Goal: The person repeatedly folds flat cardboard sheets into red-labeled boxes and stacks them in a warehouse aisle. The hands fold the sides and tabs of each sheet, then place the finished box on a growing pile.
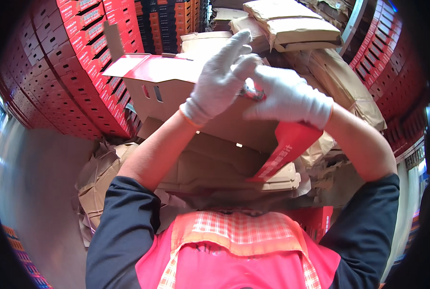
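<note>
My left hand (220, 83), in a white knit glove, is raised with its fingers stretched upward and holds nothing visible. Beside it, my right hand (292, 96) in a matching glove points left, its thumb apart from the fingers and slightly blurred. The two hands meet or overlap near the fingertips; a small red and dark patch shows between them, too unclear to name. Below and behind them stands a partly folded cardboard box (174, 98), brown inside, with a red printed side panel (292, 147) and oval hand holes. Flat brown cardboard sheets (200, 168) lie under it.
Tall stacks of red cartons (87, 53) rise at the left, with more red cartons (376, 43) at the far right. Dark and orange cartons (164, 26) stand behind. Paper-wrapped bundles (292, 24) pile up at back right; another wrapped bundle (97, 185) lies at left.
</note>
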A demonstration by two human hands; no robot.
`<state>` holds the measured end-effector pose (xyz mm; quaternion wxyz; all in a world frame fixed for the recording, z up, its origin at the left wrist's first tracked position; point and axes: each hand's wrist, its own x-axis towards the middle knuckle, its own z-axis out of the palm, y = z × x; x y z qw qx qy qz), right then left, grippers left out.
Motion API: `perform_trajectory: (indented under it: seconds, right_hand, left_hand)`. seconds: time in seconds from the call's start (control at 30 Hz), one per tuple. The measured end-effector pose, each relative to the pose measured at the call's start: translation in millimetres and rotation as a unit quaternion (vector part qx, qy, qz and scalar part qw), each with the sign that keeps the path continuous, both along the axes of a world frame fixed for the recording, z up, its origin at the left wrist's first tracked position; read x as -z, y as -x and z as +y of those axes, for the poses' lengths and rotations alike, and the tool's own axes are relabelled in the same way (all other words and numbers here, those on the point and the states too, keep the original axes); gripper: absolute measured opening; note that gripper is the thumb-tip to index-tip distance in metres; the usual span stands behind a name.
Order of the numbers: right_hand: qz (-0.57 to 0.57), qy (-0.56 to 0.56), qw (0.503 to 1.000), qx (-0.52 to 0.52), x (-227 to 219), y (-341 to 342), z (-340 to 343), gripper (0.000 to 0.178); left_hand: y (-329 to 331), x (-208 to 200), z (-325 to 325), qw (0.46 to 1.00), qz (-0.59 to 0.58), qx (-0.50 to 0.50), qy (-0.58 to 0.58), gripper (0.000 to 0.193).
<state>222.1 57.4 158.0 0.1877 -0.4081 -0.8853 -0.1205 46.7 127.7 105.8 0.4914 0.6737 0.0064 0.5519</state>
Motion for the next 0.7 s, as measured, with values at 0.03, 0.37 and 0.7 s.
perform_trajectory:
  seconds: [0.03, 0.37, 0.7]
  right_hand:
    - [0.065, 0.125, 0.986, 0.092, -5.3, 4.7, 1.6, 0.049]
    - [0.568, 0.354, 0.729, 0.142, 80.6, -156.3, 5.6, 0.028]
    - [0.690, 0.202, 0.692, 0.062, 223.4, -146.9, -3.3, 0.027]
  left_hand:
    - [16.5, 6.1, 0.4, 0.986, 0.075, -0.095, -0.118, 0.082]
    - [146.3, 92.7, -105.1, 0.862, 0.301, -0.247, -0.324, 0.147]
    - [-35.8, 10.0, -71.0, 0.874, 0.168, -0.273, -0.366, 0.079]
